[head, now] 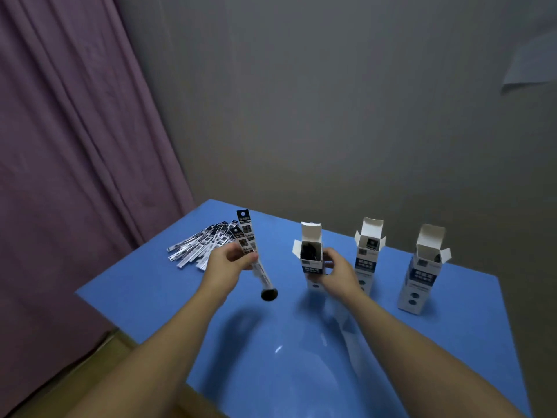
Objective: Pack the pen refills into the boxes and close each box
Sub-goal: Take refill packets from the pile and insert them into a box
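— Pen refills (201, 247): most lie fanned on our tabletop (150, 285); our left hand (230, 259) grasps a few.
— Right hand (336, 268) holds the nearest box (312, 260) (all three unclosed, partly filled).

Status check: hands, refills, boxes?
Left hand holds refill packs upright. Right hand grips leftmost box, flap open. Other two boxes open. Loose refills on table. Path clear.
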`<state>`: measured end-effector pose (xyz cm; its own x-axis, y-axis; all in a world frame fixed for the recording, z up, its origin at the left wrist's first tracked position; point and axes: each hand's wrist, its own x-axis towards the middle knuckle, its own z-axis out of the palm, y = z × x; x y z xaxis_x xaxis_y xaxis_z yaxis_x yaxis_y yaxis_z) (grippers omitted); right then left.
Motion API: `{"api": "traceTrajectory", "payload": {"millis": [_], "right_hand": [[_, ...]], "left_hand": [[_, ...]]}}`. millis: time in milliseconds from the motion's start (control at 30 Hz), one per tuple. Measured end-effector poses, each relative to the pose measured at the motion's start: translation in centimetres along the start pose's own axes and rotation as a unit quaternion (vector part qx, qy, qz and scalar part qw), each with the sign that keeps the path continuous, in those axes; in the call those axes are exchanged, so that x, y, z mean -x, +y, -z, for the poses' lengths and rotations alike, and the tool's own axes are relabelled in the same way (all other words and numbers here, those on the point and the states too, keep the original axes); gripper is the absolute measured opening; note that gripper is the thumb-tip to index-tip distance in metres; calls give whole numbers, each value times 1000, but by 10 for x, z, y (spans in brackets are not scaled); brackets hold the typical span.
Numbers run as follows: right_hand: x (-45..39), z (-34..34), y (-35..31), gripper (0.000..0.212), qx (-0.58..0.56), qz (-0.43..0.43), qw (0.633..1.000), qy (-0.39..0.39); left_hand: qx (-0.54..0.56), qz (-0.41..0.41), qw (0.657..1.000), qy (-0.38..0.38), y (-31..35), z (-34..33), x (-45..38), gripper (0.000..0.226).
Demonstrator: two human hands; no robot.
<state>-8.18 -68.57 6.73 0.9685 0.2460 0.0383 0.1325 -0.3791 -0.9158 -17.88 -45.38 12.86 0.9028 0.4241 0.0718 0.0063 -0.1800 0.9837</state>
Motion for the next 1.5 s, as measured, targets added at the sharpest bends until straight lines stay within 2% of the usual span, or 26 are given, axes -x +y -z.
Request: {"api": "traceTrajectory", "payload": {"millis": [233, 400, 533, 833, 1233, 1400, 1500], "right_hand": [[12, 7, -20, 39, -17, 60, 998, 12], [17, 9, -35, 39, -14, 97, 995, -1], [19, 7, -43, 43, -18, 114, 993, -4], [20, 6, -53, 44, -16, 133, 991, -6], [25, 4, -62, 45, -41, 131, 990, 5], [26, 2, -66, 43, -20, 128, 992, -6], [26, -2, -67, 44, -8, 124, 992, -6]], "left_hand": [[58, -74, 996, -11, 46, 6, 26, 9], [124, -160, 979, -19, 91, 1, 29, 14], [133, -210, 968, -42, 117, -12, 33, 13], [90, -231, 965, -86, 125, -28, 28, 15], [24, -215, 967, -130, 104, -39, 19, 20], [-83, -211, 966, -124, 97, -37, 19, 17], [-191, -218, 954, -74, 96, -36, 16, 17]]}}
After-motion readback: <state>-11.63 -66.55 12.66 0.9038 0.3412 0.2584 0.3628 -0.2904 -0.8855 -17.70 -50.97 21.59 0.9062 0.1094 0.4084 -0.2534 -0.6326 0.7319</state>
